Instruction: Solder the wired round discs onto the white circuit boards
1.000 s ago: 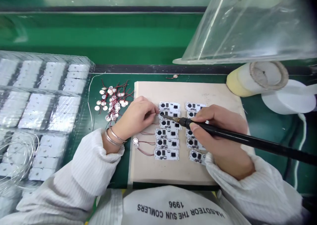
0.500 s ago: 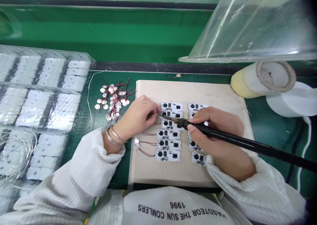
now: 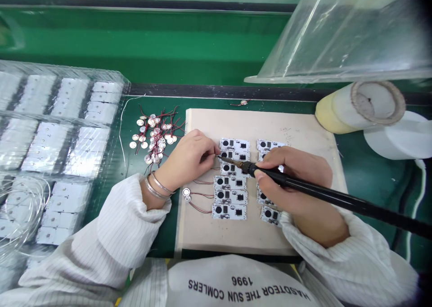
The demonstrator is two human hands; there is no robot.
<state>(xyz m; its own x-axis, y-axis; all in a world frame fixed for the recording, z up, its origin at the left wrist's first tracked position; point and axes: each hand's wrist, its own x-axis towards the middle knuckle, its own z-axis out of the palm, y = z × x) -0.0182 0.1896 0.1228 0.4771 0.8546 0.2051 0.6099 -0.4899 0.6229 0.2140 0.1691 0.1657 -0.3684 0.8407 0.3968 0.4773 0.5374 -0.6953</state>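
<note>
My right hand grips a black soldering iron like a pen; its tip touches the left edge of a small white circuit board in the left column of boards on a beige work board. My left hand is pinched just left of that tip, fingers closed on a thin red wire at the board's edge. Boards lower in the column have red wires leading to small silver discs. A second column of boards lies partly under my right hand.
A heap of silver discs with red wires lies left of the work board. Clear plastic trays of circuit boards fill the left side. A clear plastic hood stands at the back right, with a tape roll below it.
The view shifted slightly. Both hands stay at the same board, with the iron tip still against its left edge.
</note>
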